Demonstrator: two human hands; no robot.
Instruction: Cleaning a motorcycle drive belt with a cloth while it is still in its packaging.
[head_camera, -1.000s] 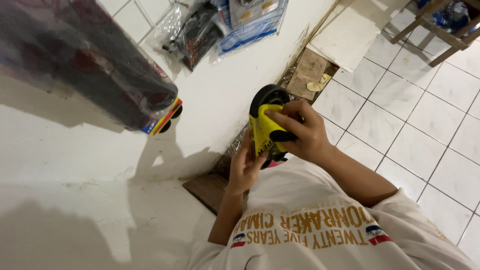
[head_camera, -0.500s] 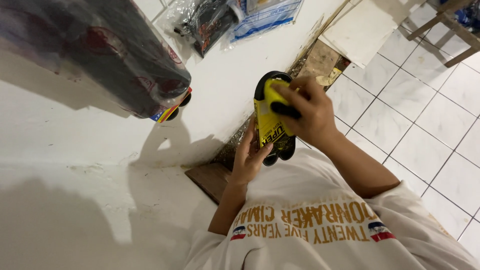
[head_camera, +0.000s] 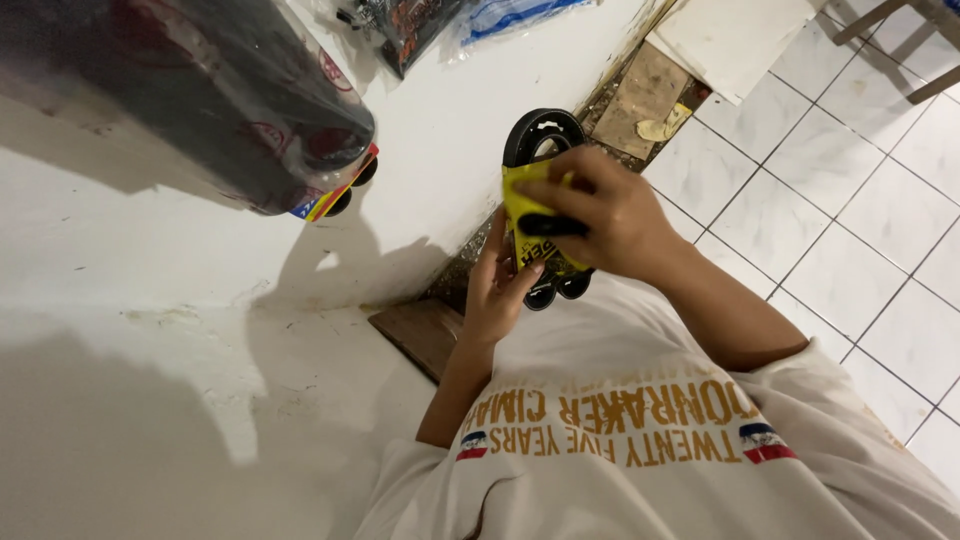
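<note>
I hold a looped black rubber belt in a yellow cardboard sleeve in front of my chest. My right hand is closed over the sleeve from the right, fingers across its front. My left hand grips the belt's lower end from the left, with the thumb on the sleeve. The belt's top loop sticks out above my right hand, and two small loops show below it.
A large dark plastic-wrapped object lies on the white surface at upper left. Plastic-bagged packages lie at the top. A brown board sits near my left forearm. White floor tiles spread to the right, with a loose white slab.
My right hand has slid further over the yellow sleeve and now covers more of its front. The view has shifted slightly, and the belt stays in both hands.
</note>
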